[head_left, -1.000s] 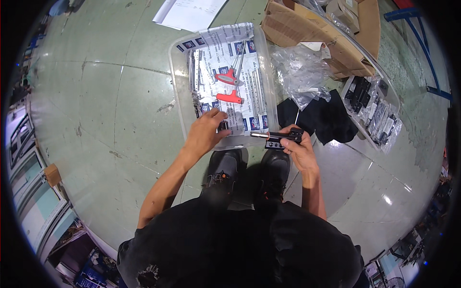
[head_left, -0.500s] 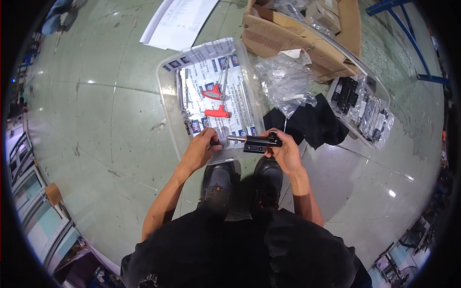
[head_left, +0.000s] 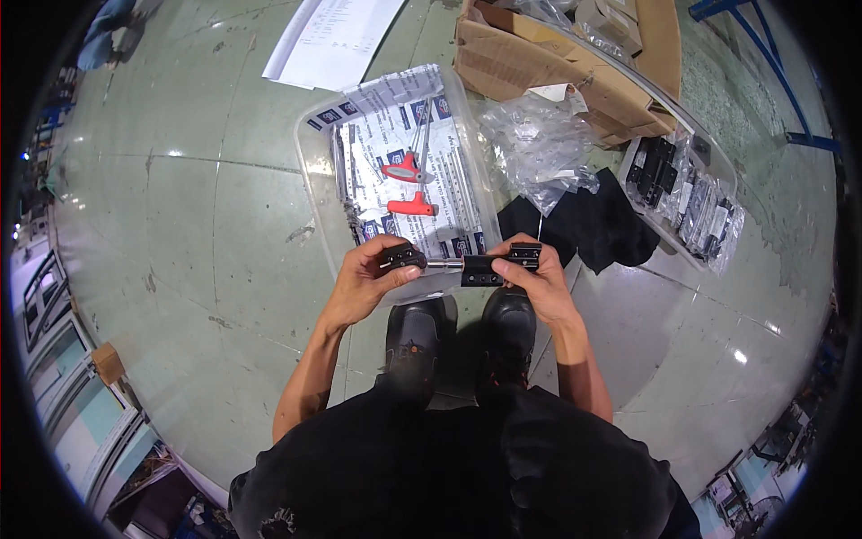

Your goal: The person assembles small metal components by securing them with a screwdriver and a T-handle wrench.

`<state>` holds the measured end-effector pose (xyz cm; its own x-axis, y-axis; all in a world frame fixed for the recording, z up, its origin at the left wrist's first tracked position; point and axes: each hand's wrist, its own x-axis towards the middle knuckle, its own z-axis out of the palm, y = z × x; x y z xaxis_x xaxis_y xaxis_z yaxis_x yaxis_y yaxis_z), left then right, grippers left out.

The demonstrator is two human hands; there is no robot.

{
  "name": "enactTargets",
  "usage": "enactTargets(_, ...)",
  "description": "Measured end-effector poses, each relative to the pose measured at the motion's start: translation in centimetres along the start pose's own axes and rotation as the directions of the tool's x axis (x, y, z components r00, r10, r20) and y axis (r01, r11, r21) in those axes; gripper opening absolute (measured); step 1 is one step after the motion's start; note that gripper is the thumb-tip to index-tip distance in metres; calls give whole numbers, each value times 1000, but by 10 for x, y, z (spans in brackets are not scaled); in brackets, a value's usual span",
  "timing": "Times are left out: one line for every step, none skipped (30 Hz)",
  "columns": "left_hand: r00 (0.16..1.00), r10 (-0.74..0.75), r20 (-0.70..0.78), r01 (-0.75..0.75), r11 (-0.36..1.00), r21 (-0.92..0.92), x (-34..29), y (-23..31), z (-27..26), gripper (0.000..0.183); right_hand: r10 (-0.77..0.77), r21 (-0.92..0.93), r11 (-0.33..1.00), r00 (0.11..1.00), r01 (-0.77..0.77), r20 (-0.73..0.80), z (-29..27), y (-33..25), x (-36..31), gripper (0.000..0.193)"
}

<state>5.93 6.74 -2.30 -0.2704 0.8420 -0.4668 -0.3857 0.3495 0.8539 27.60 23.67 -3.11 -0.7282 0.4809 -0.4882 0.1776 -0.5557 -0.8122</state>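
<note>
Over the near edge of a translucent plastic bin [head_left: 310, 171], my right hand [head_left: 543, 287] grips a black hinge body [head_left: 482, 270], whose bare silver pin [head_left: 443, 265] points left. My left hand [head_left: 359, 286] pinches a smaller black hinge piece [head_left: 401, 258] with holes in it, right at the pin's left end. Whether the pin has entered that piece cannot be made out. Two red-handled hex keys, one upper [head_left: 403, 168] and one lower [head_left: 412, 206], lie inside the bin on printed paper, with metal strips [head_left: 460, 193] along its side.
A cardboard box [head_left: 530, 67] with bagged parts stands at the far right. Clear plastic bags [head_left: 543, 148] and a black cloth [head_left: 593, 225] lie beside the bin. Another bin [head_left: 660, 229] holds black hinges [head_left: 653, 171]. Paper sheets [head_left: 328, 40] lie at the far side, and a blue metal frame [head_left: 763, 54] stands far right.
My left hand has brought the small black hinge piece up to the pin, its holed face now showing. The right thumb now lies across the hinge body, which has turned slightly.
</note>
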Motion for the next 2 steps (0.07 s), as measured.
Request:
enactTargets(999, -21, 32, 21, 1000, 0, -1, 1, -1, 27, -2, -17, 1000, 1000, 2, 3, 0, -1, -1, 14)
enactTargets(997, -43, 65, 43, 999, 1, -3, 1, -3, 27, -3, -32, 999, 1000, 3, 5, 0, -1, -1, 14)
